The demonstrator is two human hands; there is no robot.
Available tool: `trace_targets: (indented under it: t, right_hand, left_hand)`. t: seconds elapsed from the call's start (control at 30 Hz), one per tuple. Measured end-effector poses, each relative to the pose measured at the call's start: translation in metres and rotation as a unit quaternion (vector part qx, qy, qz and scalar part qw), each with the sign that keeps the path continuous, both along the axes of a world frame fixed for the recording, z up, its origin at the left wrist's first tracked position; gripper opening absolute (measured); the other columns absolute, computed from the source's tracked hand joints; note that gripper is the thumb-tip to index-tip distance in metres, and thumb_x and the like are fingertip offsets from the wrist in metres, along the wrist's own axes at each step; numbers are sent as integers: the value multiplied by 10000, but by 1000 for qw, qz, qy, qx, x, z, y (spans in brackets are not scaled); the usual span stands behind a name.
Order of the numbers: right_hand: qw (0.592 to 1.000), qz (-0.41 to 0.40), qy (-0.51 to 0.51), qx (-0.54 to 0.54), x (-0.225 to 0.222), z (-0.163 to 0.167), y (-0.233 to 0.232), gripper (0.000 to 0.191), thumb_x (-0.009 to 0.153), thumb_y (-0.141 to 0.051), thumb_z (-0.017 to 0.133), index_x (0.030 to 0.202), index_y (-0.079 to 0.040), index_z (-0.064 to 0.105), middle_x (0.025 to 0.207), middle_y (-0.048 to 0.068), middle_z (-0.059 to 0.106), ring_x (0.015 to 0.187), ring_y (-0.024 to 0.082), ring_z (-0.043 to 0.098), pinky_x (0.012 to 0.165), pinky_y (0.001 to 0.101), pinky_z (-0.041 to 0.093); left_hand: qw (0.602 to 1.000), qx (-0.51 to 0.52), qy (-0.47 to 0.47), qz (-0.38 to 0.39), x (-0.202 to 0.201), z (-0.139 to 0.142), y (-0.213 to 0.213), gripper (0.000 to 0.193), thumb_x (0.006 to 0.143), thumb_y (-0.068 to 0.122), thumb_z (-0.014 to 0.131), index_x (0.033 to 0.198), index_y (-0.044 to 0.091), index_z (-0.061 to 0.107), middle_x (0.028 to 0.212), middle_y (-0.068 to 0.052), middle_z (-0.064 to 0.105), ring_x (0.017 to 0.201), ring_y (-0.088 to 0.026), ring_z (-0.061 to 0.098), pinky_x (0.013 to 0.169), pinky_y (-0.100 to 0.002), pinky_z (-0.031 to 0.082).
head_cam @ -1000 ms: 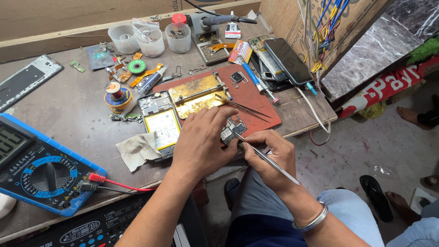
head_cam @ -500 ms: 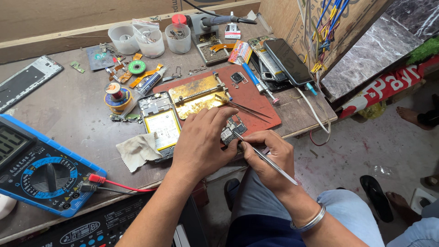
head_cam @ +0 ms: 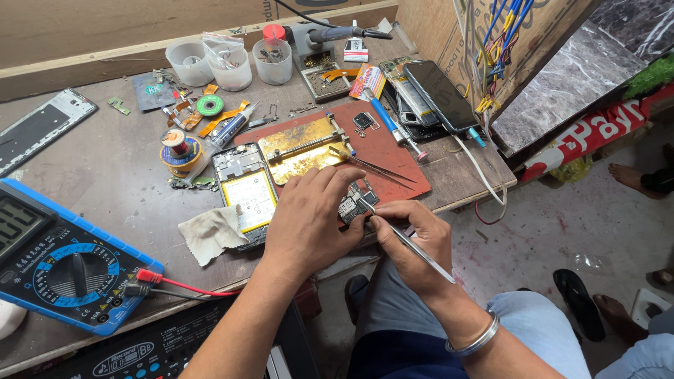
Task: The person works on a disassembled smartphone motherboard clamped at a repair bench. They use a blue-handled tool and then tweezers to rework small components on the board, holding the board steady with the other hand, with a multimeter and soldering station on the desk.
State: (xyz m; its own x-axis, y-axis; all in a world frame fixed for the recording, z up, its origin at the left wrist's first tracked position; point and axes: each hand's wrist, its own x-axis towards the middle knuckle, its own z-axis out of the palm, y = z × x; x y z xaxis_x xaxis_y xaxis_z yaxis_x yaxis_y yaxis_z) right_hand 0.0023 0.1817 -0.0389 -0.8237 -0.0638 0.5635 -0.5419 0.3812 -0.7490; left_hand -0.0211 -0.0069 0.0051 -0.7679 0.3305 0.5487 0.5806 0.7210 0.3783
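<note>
Head view of a phone repair in progress. The left hand [head_cam: 309, 221] is resting palm-down, its fingers pressing a small circuit board [head_cam: 353, 202] against the near edge of the red mat [head_cam: 393, 158] on the tabletop [head_cam: 105, 168]. The right hand [head_cam: 414, 238] is gripping a slim metal tool [head_cam: 414, 247] like a pen, its tip touching the board. An opened phone [head_cam: 246, 193] is lying just left of the left hand, a cloth [head_cam: 210, 231] beside it. A blue multimeter [head_cam: 56, 267] is sitting at the far left, tweezers [head_cam: 379, 168] beyond the board.
</note>
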Motion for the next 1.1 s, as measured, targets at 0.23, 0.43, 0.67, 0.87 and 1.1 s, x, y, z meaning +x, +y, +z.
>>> trace_targets:
  t: [0.23,0.43,0.67,0.87,1.1]
  right_hand:
    - [1000,5,0,10,-1,0,2,134,916,-131,761,1008,-44,717,927,68,768,800,124,742,715,260,594]
    - [999,-18,5,35,-1,2,0,117,906,-118,769,989,-43,737,902,66,766,785,135,727,714,268,572]
    - [1000,-9,1,6,0,1,-1,117,906,-109,771,996,-46,730,915,65,765,789,126,731,716,259,580]
    - [1000,-18,-6,15,-1,1,0,121,907,-106,765,1001,-40,729,925,66,772,789,121,741,710,255,583]
    - [1000,-17,-4,9,-1,1,0,108,920,-96,752,1009,-39,728,946,70,770,798,123,726,720,259,578]
  left_hand:
    - [1000,-4,-2,-1,0,0,0,582,710,255,808,1241,145,595,1093,-61,658,1065,-270,629,873,-424,454]
    - [1000,-4,5,-1,0,0,0,582,700,242,798,1238,143,599,1089,-62,657,1060,-271,628,877,-424,456]
    - [1000,-1,6,-4,1,0,0,574,702,250,793,1234,143,604,1082,-63,657,1062,-272,627,878,-424,453]
    - [1000,-3,9,-3,0,0,0,562,706,249,792,1228,148,607,1075,-63,656,1064,-275,627,877,-425,453]
    - [1000,-4,-4,-2,1,1,0,564,701,242,788,1227,148,608,1062,-62,654,1049,-271,628,867,-420,455]
